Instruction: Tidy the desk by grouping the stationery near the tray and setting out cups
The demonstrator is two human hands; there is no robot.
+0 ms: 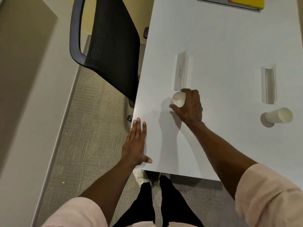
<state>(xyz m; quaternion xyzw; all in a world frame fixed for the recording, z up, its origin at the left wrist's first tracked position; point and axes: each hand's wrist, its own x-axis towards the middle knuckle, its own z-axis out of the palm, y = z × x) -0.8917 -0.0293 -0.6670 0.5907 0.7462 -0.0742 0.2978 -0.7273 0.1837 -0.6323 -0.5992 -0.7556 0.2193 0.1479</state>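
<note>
Sleeves (268, 194): pale pink, pushed up both forearms, at 5 and 7 o'clock.
Left hand (136, 145): flat on the surface (221, 38) edge at 7 o'clock; fingers (138, 126) straight, close together, holding nothing.
Right hand (190, 107): near centre, fingers and thumb curled round the paper cup (178, 99).
Cup place: just at 6 o'clock of the folded name card (180, 71); cannot tell if its base touches down.
Handling: probably light, thin-walled and easily crushed, so hold it gently round the mid-wall, not the rim.
Second cup (278, 117): at 3 o'clock, untouched.
Tray (229, 4): at 12 o'clock, well apart.
</note>
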